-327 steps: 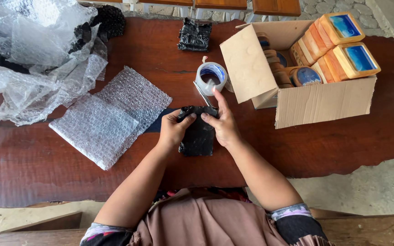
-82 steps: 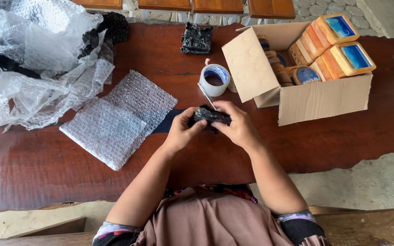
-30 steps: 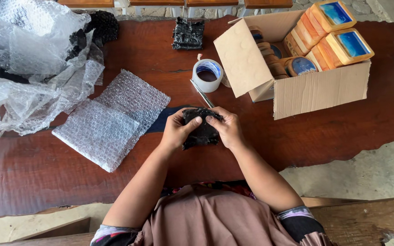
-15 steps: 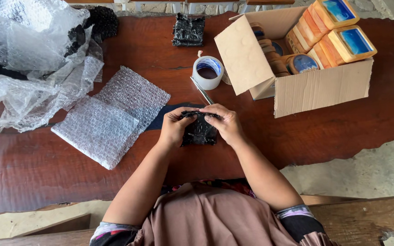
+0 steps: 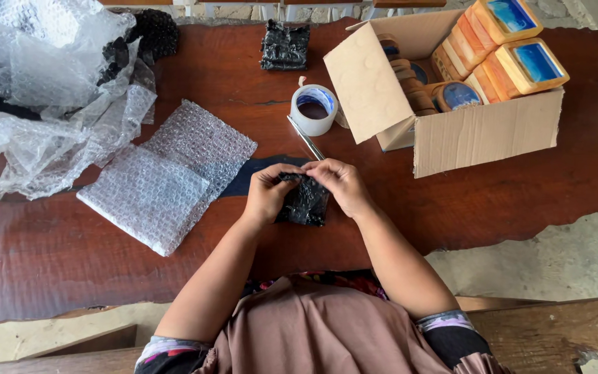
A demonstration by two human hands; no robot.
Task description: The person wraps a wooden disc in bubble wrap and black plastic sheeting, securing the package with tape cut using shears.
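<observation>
Both my hands hold a small bundle wrapped in black plastic (image 5: 304,202) low over the red-brown wooden table (image 5: 57,249). My left hand (image 5: 269,194) grips its left edge, fingers curled over the top. My right hand (image 5: 339,184) pinches its upper right corner. A metal blade or scissors (image 5: 305,138) lies just beyond my hands, pointing toward a roll of clear tape (image 5: 313,109). A folded sheet of bubble wrap (image 5: 167,176) lies to the left of my left hand.
An open cardboard box (image 5: 482,135) at the right holds several orange wooden pieces with blue tops (image 5: 520,55). Another black-wrapped bundle (image 5: 285,46) sits at the far edge. A heap of loose clear plastic and bubble wrap (image 5: 36,97) fills the left side.
Over the earlier frames my hands kept turning and folding the black bundle in the same spot. The view has shifted slightly; nothing else on the table moved.
</observation>
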